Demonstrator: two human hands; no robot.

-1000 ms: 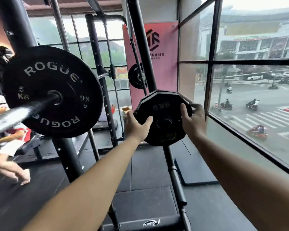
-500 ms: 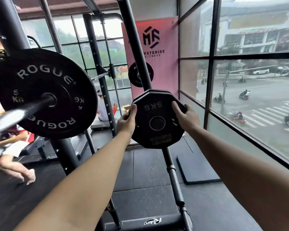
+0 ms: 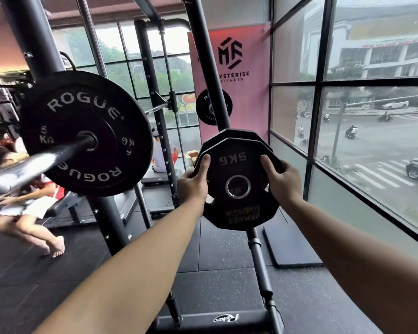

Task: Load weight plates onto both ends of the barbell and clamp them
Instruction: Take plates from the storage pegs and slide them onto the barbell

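Hands grip a black 5 kg plate (image 3: 237, 184) upright by its edges: left hand (image 3: 193, 186), right hand (image 3: 281, 182). Left of them, the barbell sleeve (image 3: 41, 162) carries a Rogue bumper plate (image 3: 86, 132).

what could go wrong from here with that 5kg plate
1. Both hands, left and right, pinch the 5 kg plate only by its rim; it may slip and drop onto the floor mat.
2. A second plate sits right behind it on the rack; it might get dragged off too.
3. The barbell sleeve juts out close by; turning with the plate may knock it.
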